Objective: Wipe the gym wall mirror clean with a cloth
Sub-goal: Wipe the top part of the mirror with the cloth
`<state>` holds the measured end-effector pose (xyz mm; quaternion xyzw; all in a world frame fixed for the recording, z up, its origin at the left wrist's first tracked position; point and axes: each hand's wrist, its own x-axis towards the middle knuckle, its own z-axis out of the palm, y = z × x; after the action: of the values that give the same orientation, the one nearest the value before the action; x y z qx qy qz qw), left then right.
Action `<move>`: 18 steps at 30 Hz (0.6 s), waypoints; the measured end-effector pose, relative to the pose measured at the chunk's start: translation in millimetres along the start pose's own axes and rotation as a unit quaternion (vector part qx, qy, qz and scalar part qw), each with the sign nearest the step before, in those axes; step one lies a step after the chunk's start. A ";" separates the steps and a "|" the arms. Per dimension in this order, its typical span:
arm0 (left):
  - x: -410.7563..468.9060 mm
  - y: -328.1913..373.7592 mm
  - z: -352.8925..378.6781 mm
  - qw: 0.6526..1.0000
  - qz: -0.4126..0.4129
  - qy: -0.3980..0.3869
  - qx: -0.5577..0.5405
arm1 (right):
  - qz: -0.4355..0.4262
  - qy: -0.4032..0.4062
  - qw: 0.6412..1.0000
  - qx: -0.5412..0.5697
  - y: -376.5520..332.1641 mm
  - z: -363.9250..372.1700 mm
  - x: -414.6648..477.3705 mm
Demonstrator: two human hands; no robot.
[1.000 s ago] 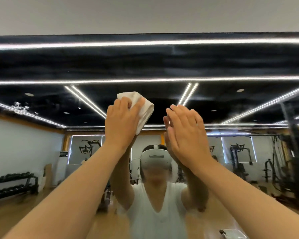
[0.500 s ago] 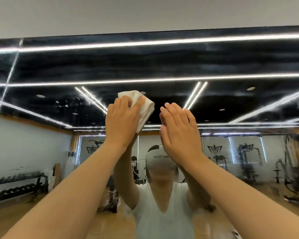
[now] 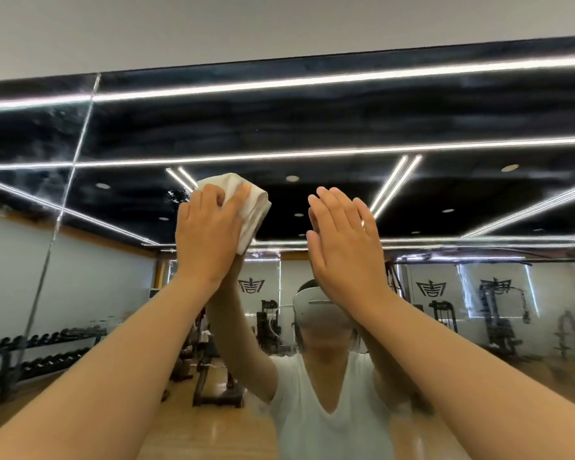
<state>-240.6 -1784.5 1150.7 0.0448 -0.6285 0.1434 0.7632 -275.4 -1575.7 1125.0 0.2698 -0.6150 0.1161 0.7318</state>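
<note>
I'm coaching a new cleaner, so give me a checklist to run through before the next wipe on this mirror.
1. Folded white cloth gripped by left hand: ok.
2. Cloth pressed on wall mirror: ok.
3. Right hand off the glass: not ok, flat palm seems to touch it.
4. Speckled smudge beside cloth cleared: not ok.
5. Cloth damp: cannot tell.

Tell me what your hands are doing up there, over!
Left hand grips white cloth, pressing it on mirror. Right hand open, fingers straight, flat on mirror beside it. Specks just left of cloth; nothing blocking.
</note>
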 end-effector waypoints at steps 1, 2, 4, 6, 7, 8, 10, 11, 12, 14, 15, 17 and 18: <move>-1.8 -8.6 0.2 1.000 -0.003 -0.005 0.002 | -0.002 0.001 1.000 0.004 -6.5 2.1 2.0; -3.1 -16.3 -0.6 1.000 -0.001 -0.006 0.001 | -0.004 0.002 1.000 0.006 -13.3 4.3 3.8; -4.0 -25.9 -3.6 1.000 0.005 -0.003 -0.003 | -0.007 0.004 1.000 0.007 -24.3 8.1 7.5; -3.9 -30.4 -6.9 1.000 0.003 0.000 -0.006 | -0.004 0.007 1.000 0.009 -34.4 12.1 12.1; -3.9 -31.8 -5.9 1.000 0.002 -0.001 -0.009 | -0.002 0.007 1.000 0.010 -38.6 14.3 14.0; -3.8 -32.3 -5.9 1.000 0.001 -0.004 -0.012 | 0.000 0.006 1.000 0.010 -41.6 16.9 14.8; -4.7 -32.5 -5.5 1.000 0.000 -0.009 -0.016 | 0.005 0.003 1.000 0.008 -44.6 22.4 13.1; -4.7 -32.9 -5.6 1.000 0.001 -0.007 -0.018 | 0.007 0.001 1.000 0.005 -44.8 25.4 11.4; -4.6 -33.6 -5.6 1.000 0.003 -0.006 -0.018 | 0.009 -0.002 1.000 0.002 -44.4 27.7 9.7; -5.1 -34.9 -5.9 1.000 0.014 0.002 -0.014 | 0.014 -0.006 1.000 0.001 -43.7 31.1 7.6; -5.2 -35.6 -6.4 1.000 0.018 0.007 -0.010 | 0.014 -0.006 1.000 0.002 -43.6 31.6 7.3; -4.1 -36.3 -7.8 1.000 0.015 0.006 -0.001 | 0.012 -0.005 1.000 0.005 -44.2 32.5 7.2; -4.0 -36.0 -8.5 1.000 0.009 0.002 0.000 | 0.010 -0.004 1.000 0.007 -44.4 33.2 6.6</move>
<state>-223.3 -1817.4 1149.1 0.0391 -0.6270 0.1502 0.7634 -279.5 -1631.3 1123.4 0.2696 -0.6199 0.1263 0.7260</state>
